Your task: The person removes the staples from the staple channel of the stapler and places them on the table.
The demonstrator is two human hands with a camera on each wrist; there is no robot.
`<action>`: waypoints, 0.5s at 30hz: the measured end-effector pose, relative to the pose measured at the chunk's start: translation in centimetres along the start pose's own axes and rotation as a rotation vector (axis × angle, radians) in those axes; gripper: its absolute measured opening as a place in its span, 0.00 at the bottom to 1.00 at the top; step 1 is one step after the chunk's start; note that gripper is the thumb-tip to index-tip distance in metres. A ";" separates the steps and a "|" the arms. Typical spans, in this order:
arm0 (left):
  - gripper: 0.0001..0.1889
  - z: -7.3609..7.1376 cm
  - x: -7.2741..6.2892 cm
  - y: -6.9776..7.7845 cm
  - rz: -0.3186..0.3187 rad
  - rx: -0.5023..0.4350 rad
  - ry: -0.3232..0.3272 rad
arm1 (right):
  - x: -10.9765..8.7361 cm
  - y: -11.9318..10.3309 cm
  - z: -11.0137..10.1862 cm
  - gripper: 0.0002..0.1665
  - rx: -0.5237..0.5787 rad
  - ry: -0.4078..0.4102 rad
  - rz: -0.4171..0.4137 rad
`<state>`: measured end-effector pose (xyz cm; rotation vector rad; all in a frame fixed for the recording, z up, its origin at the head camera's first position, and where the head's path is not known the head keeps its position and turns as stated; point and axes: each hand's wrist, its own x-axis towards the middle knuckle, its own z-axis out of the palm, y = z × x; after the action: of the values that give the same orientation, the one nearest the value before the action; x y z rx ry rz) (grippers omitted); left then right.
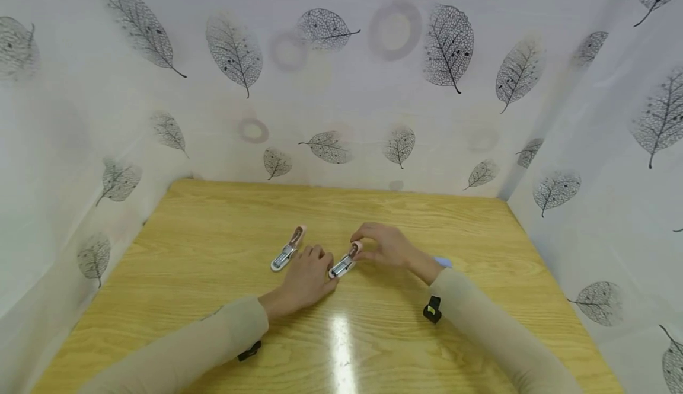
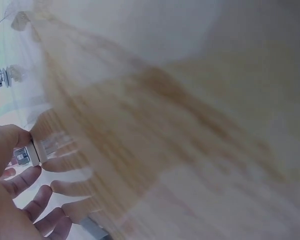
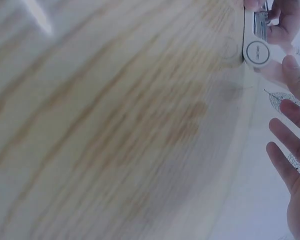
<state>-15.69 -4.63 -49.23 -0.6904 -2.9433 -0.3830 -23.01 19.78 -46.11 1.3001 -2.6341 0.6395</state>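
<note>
In the head view, a slim white-and-pink tool (image 1: 344,263) with a silver metal middle lies slanted on the table; its exact kind is unclear. My left hand (image 1: 306,278) pinches its near white end between thumb and fingers, also seen in the left wrist view. At the far pink end, my right hand (image 1: 386,246) has thumb and forefinger on either side, gripping it. The tool's round marked end (image 3: 258,52) shows in the right wrist view, where the other right fingers spread away from it. A second, similar tool (image 1: 287,250) lies just beyond the left hand.
A light-wood table (image 1: 224,216) carries everything. Some blue object (image 1: 441,261) lies partly hidden behind the right wrist. White sheets with a leaf print (image 1: 448,47) enclose the back and both sides of the table.
</note>
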 end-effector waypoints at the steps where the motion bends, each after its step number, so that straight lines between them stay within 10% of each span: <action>1: 0.17 0.0 0.0 0.0 -0.002 -0.001 0.002 | 0.0 0.1 0.0 0.23 -0.009 0.005 0.000; 15: 0.17 0.0 0.1 0.1 -0.010 -0.008 0.003 | -0.5 1.6 0.0 0.24 -0.012 -0.054 0.145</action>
<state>-15.74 -4.55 -49.18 -0.6761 -2.9453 -0.3967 -23.98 21.04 -46.75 1.1463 -2.7917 0.6146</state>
